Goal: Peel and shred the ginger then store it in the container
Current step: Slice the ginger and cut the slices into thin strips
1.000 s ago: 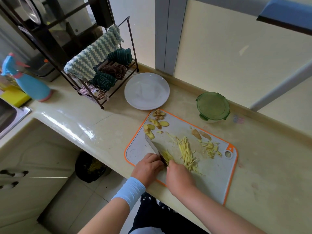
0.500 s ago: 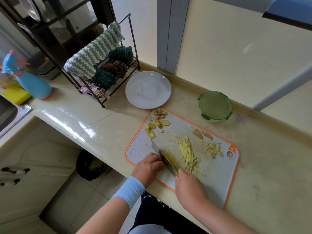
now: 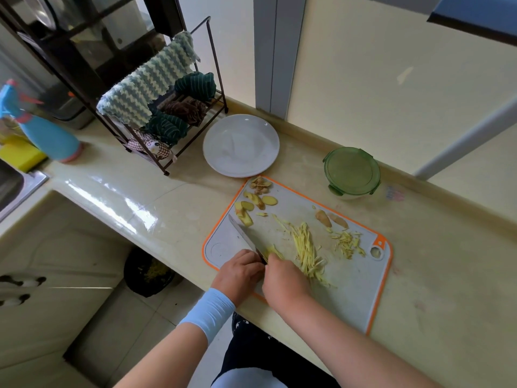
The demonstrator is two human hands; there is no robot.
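Note:
A grey cutting board (image 3: 349, 289) with an orange rim lies on the counter. A kitchen knife (image 3: 242, 235) rests on it, tip pointing away to the left. My right hand (image 3: 285, 282) grips its handle. My left hand (image 3: 237, 273), in a light blue wristband, presses curled fingers down just left of the blade on a ginger piece (image 3: 272, 251) that is mostly hidden. Ginger shreds (image 3: 306, 247) lie in a long pile right of the blade, with a smaller pile (image 3: 347, 243) further right. Ginger slices (image 3: 251, 204) and peel scraps (image 3: 260, 184) sit at the board's far left corner. A green-lidded container (image 3: 352, 171) stands shut behind the board.
A white plate (image 3: 240, 145) sits behind the board's left corner. A wire rack with cloths (image 3: 156, 107) stands further left, then a blue spray bottle (image 3: 47, 133), a yellow sponge (image 3: 19, 155) and the sink edge (image 3: 16, 186). A bin (image 3: 148, 271) stands on the floor below.
My right hand, drawn back toward me with the knife half a second ago, has moved forward again beside my left hand. The left hand stays on the board.

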